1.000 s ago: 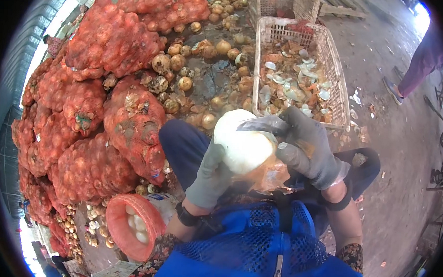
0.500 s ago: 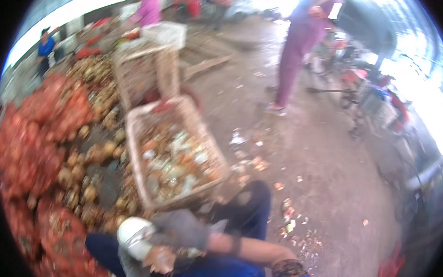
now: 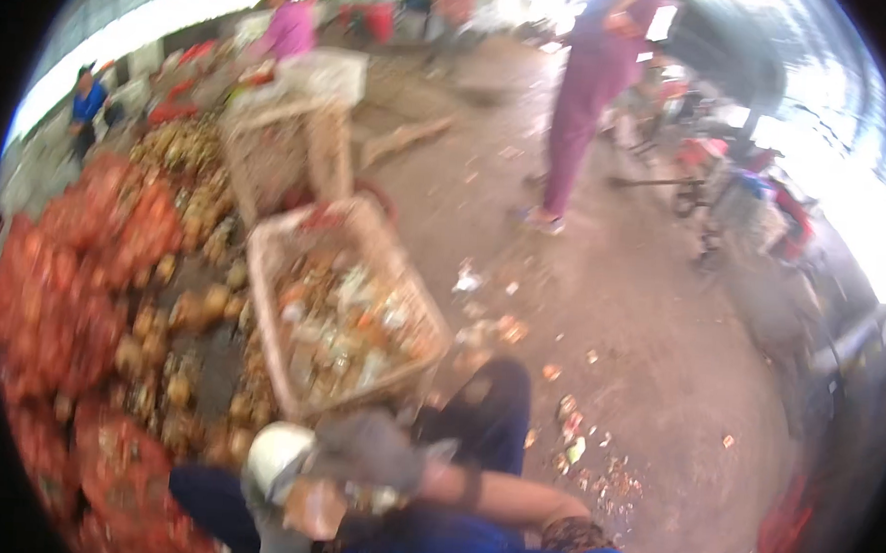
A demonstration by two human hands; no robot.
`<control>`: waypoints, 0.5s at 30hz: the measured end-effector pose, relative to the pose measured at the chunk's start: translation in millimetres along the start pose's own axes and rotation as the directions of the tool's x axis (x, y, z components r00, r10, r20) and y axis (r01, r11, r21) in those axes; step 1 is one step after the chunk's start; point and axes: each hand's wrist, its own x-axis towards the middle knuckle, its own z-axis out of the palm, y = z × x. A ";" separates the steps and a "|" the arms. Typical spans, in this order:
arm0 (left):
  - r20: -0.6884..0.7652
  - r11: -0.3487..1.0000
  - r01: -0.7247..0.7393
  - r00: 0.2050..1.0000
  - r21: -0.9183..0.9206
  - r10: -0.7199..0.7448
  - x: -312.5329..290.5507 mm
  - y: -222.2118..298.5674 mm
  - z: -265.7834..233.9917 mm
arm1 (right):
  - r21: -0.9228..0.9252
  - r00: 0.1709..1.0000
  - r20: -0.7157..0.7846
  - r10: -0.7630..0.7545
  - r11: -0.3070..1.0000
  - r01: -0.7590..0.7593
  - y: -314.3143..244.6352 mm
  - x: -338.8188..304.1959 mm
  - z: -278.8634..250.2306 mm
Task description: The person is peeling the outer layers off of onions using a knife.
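"The view has swung right since a second ago: the hands and the plastic crate [image 3: 268, 312] now sit left of centre, and the person in purple trousers [image 3: 577, 123] shows near the top instead of at the right edge."

"Where's the onion from here?"

"The peeled white onion [image 3: 275, 454] is low in front of the wearer, just this side of the crate. The gloved left hand [image 3: 281, 536] cups it from below and the left, fingers wrapped against it."

"And the other?"

"The gloved right hand [image 3: 369, 451] is against the onion's right side, fingers bent toward it. It's too blurred for me to tell whether they're pinching anything. A flap of brown skin [image 3: 314, 510] hangs just under the onion."

"What's in the crate?"

"Onion peelings [image 3: 346, 316], pale and brown. Loose onions [image 3: 179, 388] lie on the ground left of it, with red mesh sacks [image 3: 51, 301] bulging farther left. Peel scraps [image 3: 608, 475] litter the floor [image 3: 679, 359] beyond the wearer's right knee [image 3: 491, 404]."
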 end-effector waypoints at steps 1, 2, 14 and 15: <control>-0.142 0.960 0.021 0.988 -0.280 -0.063 -3.4 3.8 1.3 | 0.006 0.994 -0.104 -0.013 1.000 0.013 4.0 -4.2 4.2; 0.095 0.950 -0.235 0.971 0.205 0.220 -9.2 -30.9 72.5 | -0.005 0.989 -0.143 -0.041 0.999 0.040 5.4 0.3 -2.8; 0.205 0.991 -0.101 0.972 -0.086 0.116 12.3 -11.5 55.8 | 0.505 0.954 -0.231 0.192 0.861 -0.051 -5.6 -3.9 -3.8; 0.268 0.991 -0.092 0.956 -0.096 0.115 11.4 -4.4 44.4 | 0.560 0.924 -0.176 0.341 0.806 -0.191 -8.2 -1.6 -4.0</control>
